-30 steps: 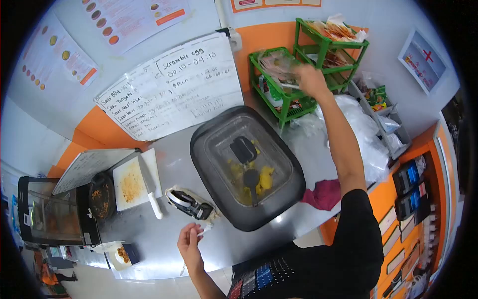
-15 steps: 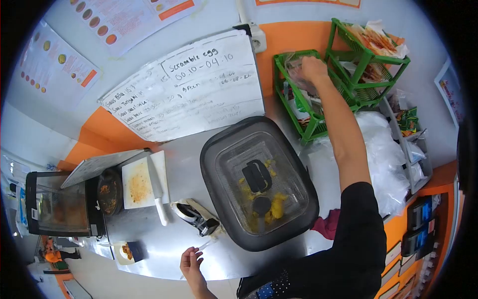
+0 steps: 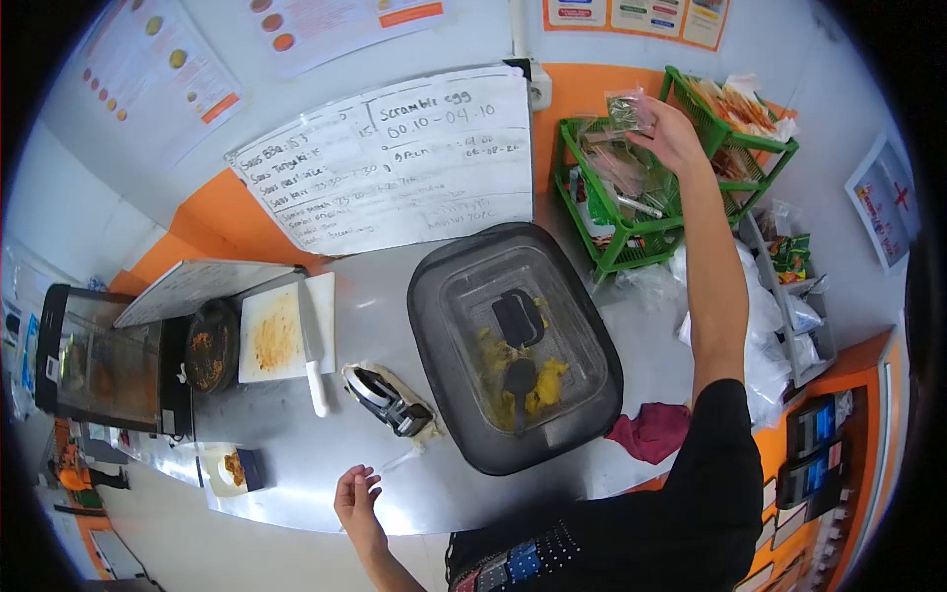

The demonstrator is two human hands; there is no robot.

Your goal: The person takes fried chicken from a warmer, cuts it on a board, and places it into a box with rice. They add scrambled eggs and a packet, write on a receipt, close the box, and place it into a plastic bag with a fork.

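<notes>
My right hand [image 3: 671,135] pinches a small clear plastic packet [image 3: 625,111] with dark green contents. It is raised over a green plastic basket [image 3: 617,247], where clear bags and other packets lie. My left hand [image 3: 359,501] is low at the table's front edge, fingers curled around what looks like a thin clear strip [image 3: 400,460]; its kind cannot be made out. Between the hands stands a large dark rectangular pan [image 3: 426,326], with yellow scrambled egg [image 3: 546,387], a black ladle [image 3: 520,377] and a black handle-like piece [image 3: 517,318] visible within its rim.
Left of the pan are a black-and-white device [image 3: 395,405] on a cloth, a knife [image 3: 314,345], a white cutting board [image 3: 271,335] and a dark bowl [image 3: 210,350]. A maroon cloth [image 3: 651,432] and plastic bags [image 3: 755,365] lie right. A whiteboard [image 3: 395,168] leans behind.
My right hand has come up out of the green basket, lifting the small packet with green contents. My left hand stays low near the table edge, shifting slightly left. The camera view has moved a little.
</notes>
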